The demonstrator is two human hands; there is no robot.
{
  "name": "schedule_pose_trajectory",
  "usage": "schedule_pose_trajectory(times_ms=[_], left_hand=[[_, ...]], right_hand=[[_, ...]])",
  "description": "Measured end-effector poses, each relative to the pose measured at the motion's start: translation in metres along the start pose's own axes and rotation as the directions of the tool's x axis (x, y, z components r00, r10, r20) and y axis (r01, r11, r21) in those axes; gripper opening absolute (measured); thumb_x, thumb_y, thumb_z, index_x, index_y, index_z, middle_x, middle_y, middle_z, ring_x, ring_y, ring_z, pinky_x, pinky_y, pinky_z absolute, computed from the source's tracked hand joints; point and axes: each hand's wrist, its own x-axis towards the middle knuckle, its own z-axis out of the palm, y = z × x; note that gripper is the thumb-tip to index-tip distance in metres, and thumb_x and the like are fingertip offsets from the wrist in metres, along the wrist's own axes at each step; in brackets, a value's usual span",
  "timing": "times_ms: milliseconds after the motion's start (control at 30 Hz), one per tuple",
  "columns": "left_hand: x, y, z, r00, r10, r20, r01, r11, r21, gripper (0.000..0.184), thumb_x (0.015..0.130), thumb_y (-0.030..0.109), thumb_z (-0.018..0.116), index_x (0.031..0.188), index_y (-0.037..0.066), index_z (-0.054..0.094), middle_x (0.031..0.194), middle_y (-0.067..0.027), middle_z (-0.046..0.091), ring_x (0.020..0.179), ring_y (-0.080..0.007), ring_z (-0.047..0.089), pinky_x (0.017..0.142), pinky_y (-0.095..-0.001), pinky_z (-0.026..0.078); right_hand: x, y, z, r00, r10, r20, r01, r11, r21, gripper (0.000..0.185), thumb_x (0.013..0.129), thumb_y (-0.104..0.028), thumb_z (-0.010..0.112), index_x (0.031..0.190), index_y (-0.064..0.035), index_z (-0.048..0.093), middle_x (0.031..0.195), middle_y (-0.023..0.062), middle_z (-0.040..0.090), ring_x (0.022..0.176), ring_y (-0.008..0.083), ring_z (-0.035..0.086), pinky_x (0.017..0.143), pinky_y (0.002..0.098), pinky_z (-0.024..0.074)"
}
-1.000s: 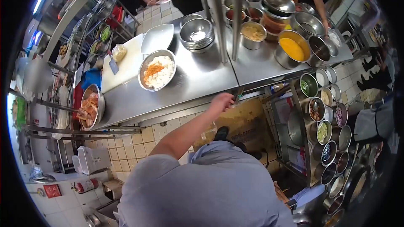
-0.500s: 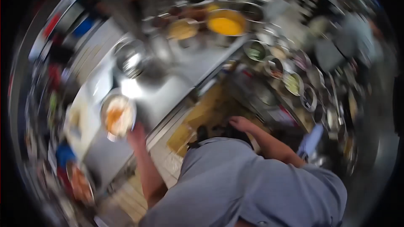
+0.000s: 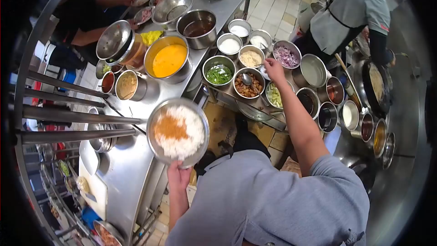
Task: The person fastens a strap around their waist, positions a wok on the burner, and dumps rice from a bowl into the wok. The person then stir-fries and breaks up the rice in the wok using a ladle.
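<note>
My left hand (image 3: 179,176) is shut on the near rim of a metal bowl (image 3: 203,143), tilted slightly, over the steel counter's edge. Cooked white rice (image 3: 189,139) fills it, with a patch of orange-brown powder (image 3: 170,128) on top. Above the ingredient pots, my right hand (image 3: 273,69) has its fingers pinched around what looks like a thin spoon handle, at the rim of a pot of chopped pale garlic-like bits (image 3: 250,58). Around that hand stand pots of sliced red onion (image 3: 286,56), browned chunks with a spoon (image 3: 246,87), and pale green pieces (image 3: 273,94).
On the left counter (image 3: 120,168) stand a pot of yellow liquid (image 3: 169,60), a dark sauce pot (image 3: 196,26) and a cutting board (image 3: 95,189). Metal rails (image 3: 82,115) jut in from the left. One co-worker (image 3: 353,11) is at right, near a wok (image 3: 373,82); another is at upper left.
My left hand has brought the rice bowl off the counter toward my front. My right hand has gone from low near my body forward to the pots. The view is sharper.
</note>
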Motion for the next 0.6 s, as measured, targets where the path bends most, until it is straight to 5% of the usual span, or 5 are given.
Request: schedule_pose_trajectory(times_ms=[33,100,200,433,600], left_hand=[[0.008,-0.002,0.012,0.994,-0.057,0.095,0.054,0.998,0.035,0.047,0.079,0.0,0.049,0.126,0.001,0.048,0.112,-0.0119,0.065,0.092,-0.0245,0.068,0.065,-0.0349,0.059],[0.012,-0.007,0.04,0.993,-0.065,0.103,0.056,0.995,0.087,0.046,0.08,0.001,0.049,0.126,-0.001,0.047,0.111,-0.0139,0.065,0.089,-0.025,0.068,0.063,-0.0345,0.059],[0.013,-0.014,0.077,0.992,-0.045,0.115,0.023,0.983,0.179,0.044,0.081,0.002,0.049,0.124,-0.007,0.046,0.107,-0.0187,0.065,0.083,-0.0273,0.069,0.058,-0.0345,0.06],[0.029,-0.039,0.131,0.998,-0.045,0.052,0.029,0.96,0.278,0.045,0.081,0.001,0.048,0.124,-0.011,0.041,0.106,-0.0235,0.062,0.076,-0.0306,0.068,0.052,-0.0353,0.059],[0.037,-0.051,0.146,0.997,-0.08,0.013,0.072,0.944,0.323,0.046,0.082,0.002,0.048,0.126,-0.01,0.04,0.107,-0.0231,0.062,0.074,-0.0294,0.067,0.052,-0.0346,0.059]], right_hand=[[0.013,0.0,0.008,0.984,-0.159,0.077,0.175,0.944,-0.28,0.03,0.089,-0.026,0.058,0.107,-0.0036,0.067,0.087,0.0155,0.068,0.078,0.0322,0.066,0.073,0.0397,0.0519],[0.01,-0.017,0.005,0.81,-0.463,0.359,0.586,0.651,-0.483,0.027,0.09,-0.019,0.058,0.108,-0.0006,0.065,0.094,0.0153,0.067,0.081,0.0302,0.066,0.072,0.0387,0.0516],[0.001,-0.045,-0.021,0.677,-0.452,0.581,0.73,0.512,-0.453,0.023,0.089,-0.016,0.057,0.107,-0.0041,0.066,0.101,0.0146,0.066,0.09,0.035,0.063,0.078,0.0414,0.0509],[-0.03,-0.072,-0.091,0.686,-0.623,0.375,0.724,0.636,-0.268,0.023,0.089,-0.01,0.06,0.111,-0.0063,0.066,0.104,0.0111,0.067,0.093,0.0317,0.064,0.08,0.0373,0.052],[-0.008,-0.038,-0.093,0.827,-0.485,0.284,0.553,0.792,-0.257,0.021,0.09,-0.01,0.058,0.109,-0.0052,0.068,0.103,0.0132,0.068,0.093,0.0313,0.065,0.082,0.0363,0.0514]])
